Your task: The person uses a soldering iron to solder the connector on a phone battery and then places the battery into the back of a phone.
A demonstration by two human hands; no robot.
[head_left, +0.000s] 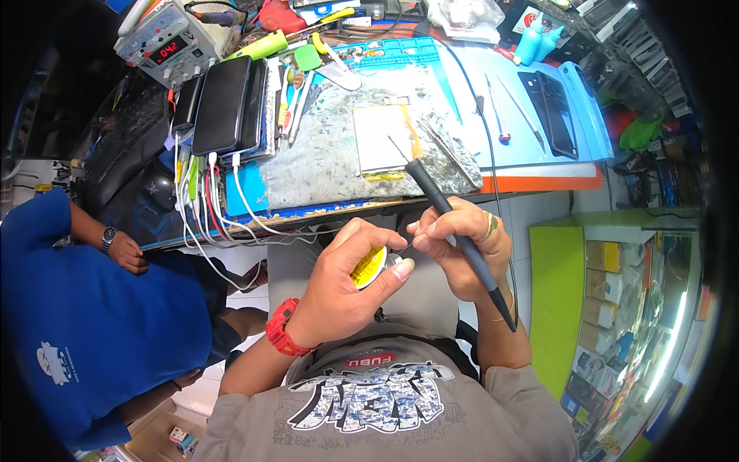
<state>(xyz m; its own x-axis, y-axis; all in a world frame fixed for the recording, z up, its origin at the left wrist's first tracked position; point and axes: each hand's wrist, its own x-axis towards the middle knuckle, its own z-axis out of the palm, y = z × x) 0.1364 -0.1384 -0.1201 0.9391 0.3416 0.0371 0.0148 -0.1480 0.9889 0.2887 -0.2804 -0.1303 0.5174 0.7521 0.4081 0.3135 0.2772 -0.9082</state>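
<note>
A small spool of solder [368,268] with a yellow label sits in my left hand [336,281], the fingers and thumb wrapped around its rim. My right hand [468,250] has a soldering iron [440,199] with a dark handle lying across it, tip pointing up and left toward the bench. Its thumb and forefinger are pinched together close to the spool, seemingly on the thin end of the solder wire. Beyond the iron's tip, a flat whitish rectangular piece [376,137] with an orange strip lies on a stained grey cloth [315,173].
Tweezers [449,154] rest on the cloth. Phones [221,108] with charging cables stand left, before a power supply [168,45]. A phone frame [548,115] and screwdriver [499,115] lie right. A person in blue [115,308] sits at my left; a glass display case [631,323] stands right.
</note>
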